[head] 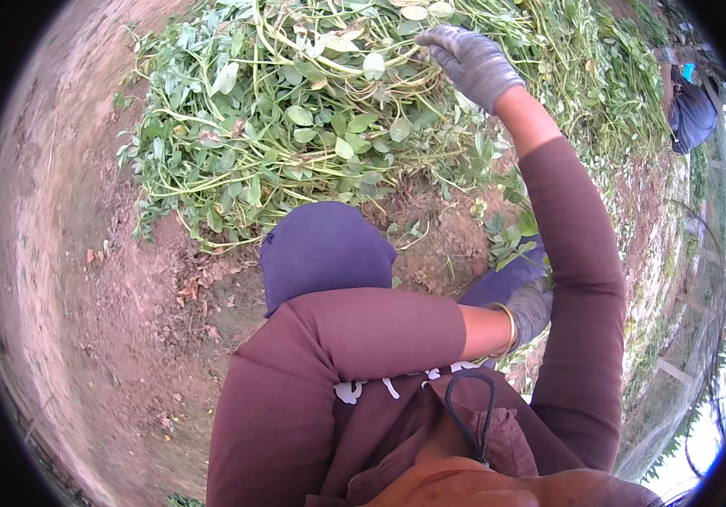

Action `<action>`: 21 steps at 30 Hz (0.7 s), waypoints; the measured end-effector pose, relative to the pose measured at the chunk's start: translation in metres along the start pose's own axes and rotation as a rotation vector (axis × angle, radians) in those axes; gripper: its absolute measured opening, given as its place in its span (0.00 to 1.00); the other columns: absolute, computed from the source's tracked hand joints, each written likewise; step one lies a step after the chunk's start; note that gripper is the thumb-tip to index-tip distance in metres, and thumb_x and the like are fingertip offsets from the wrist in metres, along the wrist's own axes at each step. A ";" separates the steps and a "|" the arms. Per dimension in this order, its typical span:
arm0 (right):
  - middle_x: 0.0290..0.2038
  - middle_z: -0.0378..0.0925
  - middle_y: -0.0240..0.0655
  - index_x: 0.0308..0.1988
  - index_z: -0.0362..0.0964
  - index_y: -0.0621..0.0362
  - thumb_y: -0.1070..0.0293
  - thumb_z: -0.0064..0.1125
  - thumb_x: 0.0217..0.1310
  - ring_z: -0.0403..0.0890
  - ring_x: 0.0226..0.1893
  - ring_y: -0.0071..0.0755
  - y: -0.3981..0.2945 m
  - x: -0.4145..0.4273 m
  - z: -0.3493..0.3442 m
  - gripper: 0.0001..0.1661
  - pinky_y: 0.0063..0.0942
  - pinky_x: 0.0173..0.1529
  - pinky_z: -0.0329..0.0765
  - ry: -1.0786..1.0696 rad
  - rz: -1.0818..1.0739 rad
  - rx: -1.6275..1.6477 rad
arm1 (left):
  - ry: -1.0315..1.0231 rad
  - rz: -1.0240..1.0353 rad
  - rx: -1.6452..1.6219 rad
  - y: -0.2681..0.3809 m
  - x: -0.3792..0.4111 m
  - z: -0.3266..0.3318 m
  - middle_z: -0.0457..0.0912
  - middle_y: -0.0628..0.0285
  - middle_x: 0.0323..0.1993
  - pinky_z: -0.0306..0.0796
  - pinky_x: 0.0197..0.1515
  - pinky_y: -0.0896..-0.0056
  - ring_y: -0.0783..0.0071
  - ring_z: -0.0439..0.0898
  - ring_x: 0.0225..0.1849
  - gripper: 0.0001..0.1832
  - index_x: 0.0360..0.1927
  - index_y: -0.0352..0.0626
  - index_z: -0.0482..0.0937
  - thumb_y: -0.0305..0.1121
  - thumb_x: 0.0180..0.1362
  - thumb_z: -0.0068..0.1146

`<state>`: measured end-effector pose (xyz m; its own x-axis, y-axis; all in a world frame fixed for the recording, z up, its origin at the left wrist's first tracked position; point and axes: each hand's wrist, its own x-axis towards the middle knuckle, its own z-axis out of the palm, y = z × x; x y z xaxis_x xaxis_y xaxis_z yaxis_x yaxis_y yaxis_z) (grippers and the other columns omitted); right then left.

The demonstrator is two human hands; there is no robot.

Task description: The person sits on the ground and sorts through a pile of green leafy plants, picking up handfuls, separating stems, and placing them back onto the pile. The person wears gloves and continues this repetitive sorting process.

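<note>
A thick heap of green leafy plants (312, 127), which look like uprooted peanut vines, lies on the soil before me. My right hand (474, 66), in a grey glove, reaches over the heap's far right part. Its fingers point left and I see nothing held in them. My left arm crosses my body, and my left hand (531, 310), gloved in grey with a gold-coloured bangle (510, 329) at the wrist, is low beside my blue-clad leg (509, 279). Leafy stems (518, 247) stand right by that hand. My right sleeve hides its fingers, so its grip is unclear.
My bent knee (328, 253) borders the heap's near side. Reddish-brown bare soil (103, 329) stretches along the left. More cut greenery (616, 82) lies at the upper right, near a dark blue shape (692, 114) that is hard to identify. Mesh fencing (673, 380) runs down the right.
</note>
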<state>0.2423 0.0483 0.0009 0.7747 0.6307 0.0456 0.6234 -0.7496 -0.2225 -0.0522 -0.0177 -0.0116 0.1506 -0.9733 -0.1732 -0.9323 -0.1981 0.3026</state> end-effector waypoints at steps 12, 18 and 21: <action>0.48 0.77 0.34 0.53 0.73 0.48 0.58 0.60 0.60 0.75 0.55 0.40 -0.019 0.041 0.026 0.21 0.40 0.59 0.70 -0.110 -0.062 -0.643 | -0.072 -0.040 -0.061 -0.019 -0.026 -0.011 0.72 0.57 0.65 0.57 0.67 0.46 0.55 0.66 0.68 0.26 0.65 0.46 0.72 0.37 0.63 0.48; 0.36 0.80 0.45 0.42 0.77 0.56 0.63 0.57 0.56 0.80 0.36 0.50 -0.019 0.052 0.026 0.15 0.45 0.42 0.75 0.606 -0.213 -0.293 | -0.086 -0.050 -0.066 -0.022 -0.035 -0.007 0.71 0.56 0.66 0.56 0.68 0.45 0.55 0.65 0.69 0.26 0.66 0.45 0.71 0.37 0.63 0.47; 0.34 0.80 0.46 0.40 0.78 0.57 0.64 0.57 0.58 0.80 0.36 0.49 -0.015 0.052 0.015 0.12 0.44 0.43 0.76 0.532 -0.002 -0.172 | -0.089 -0.054 -0.067 -0.022 -0.037 -0.006 0.70 0.56 0.66 0.55 0.68 0.45 0.55 0.65 0.69 0.26 0.66 0.45 0.71 0.37 0.64 0.47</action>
<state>0.2716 0.0955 -0.0082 0.6922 0.4773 0.5414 0.5988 -0.7985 -0.0617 -0.0348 0.0219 -0.0060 0.1680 -0.9474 -0.2723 -0.8990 -0.2606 0.3520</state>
